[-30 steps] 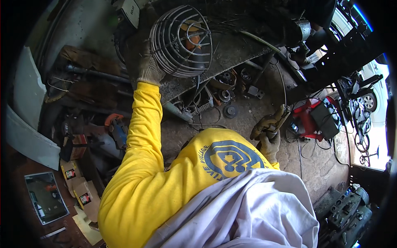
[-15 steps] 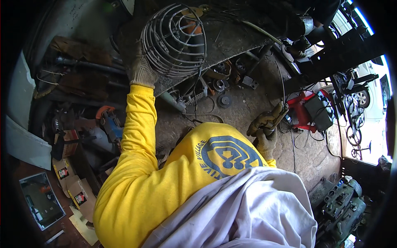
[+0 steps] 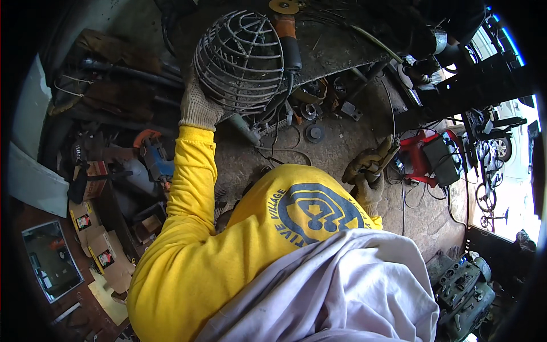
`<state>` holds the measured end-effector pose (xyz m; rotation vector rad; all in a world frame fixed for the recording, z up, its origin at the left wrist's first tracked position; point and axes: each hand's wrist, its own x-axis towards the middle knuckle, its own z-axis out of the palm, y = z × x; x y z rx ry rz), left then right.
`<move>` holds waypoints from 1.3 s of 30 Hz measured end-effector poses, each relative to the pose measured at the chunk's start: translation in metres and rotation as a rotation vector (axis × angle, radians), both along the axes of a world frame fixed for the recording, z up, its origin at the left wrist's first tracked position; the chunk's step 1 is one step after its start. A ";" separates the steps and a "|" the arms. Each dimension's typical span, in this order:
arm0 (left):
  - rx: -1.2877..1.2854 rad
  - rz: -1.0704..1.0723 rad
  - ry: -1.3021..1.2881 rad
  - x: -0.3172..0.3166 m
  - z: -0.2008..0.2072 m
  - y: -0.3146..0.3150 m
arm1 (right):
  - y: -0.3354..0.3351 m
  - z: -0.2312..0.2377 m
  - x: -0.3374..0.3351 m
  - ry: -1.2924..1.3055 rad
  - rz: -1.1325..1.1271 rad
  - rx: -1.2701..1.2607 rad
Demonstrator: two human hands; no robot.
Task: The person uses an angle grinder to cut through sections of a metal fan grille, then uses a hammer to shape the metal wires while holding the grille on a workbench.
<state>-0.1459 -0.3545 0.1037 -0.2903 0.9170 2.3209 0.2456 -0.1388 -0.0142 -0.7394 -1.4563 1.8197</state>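
A round wire cage (image 3: 242, 62) of welded metal rods sits at the edge of a dark workbench (image 3: 325, 51). My left hand (image 3: 199, 102), in a knit work glove, is closed on its left side; the fingertips are hidden in shadow. Right beside the cage lies an angle grinder (image 3: 289, 51) with an orange and black body and a yellowish disc. My right hand (image 3: 366, 176), gloved and low to the right, is closed round what looks like a welding electrode holder (image 3: 389, 147). A thin rod (image 3: 392, 111) points up from it, away from the cage.
Cables, metal discs (image 3: 313, 133) and small parts lie on the floor below the bench. To the right stand a red-framed machine (image 3: 420, 157) and a dark beam (image 3: 467, 85). Cardboard boxes (image 3: 108, 256) and a blue-and-orange tool (image 3: 156, 157) are at the left; a greenish machine (image 3: 464, 290) is lower right.
The cage has turned and shifted slightly in my left hand, and the grinder behind it now shows beside it. The view has tilted a little. My right hand keeps its grip.
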 end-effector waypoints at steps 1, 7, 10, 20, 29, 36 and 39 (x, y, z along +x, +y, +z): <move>0.002 0.002 0.001 0.000 0.000 -0.001 | 0.001 0.000 0.000 -0.048 0.007 -0.005; 0.043 -0.007 0.049 -0.008 -0.013 -0.009 | 0.001 -0.002 -0.001 0.001 0.021 -0.006; 0.050 0.000 0.070 -0.008 -0.013 -0.008 | 0.000 0.001 -0.004 0.033 0.037 -0.004; -0.013 0.053 0.018 -0.009 -0.022 -0.004 | 0.002 -0.001 -0.006 0.040 0.058 -0.017; -0.017 0.025 -0.023 0.006 0.006 -0.001 | 0.007 -0.007 -0.006 -0.007 -0.009 -0.001; -0.016 -0.082 0.379 -0.005 -0.010 -0.013 | 0.006 -0.003 -0.011 0.013 -0.019 0.019; -0.052 -0.138 0.512 -0.012 -0.016 -0.018 | 0.006 -0.006 -0.011 0.009 -0.028 0.009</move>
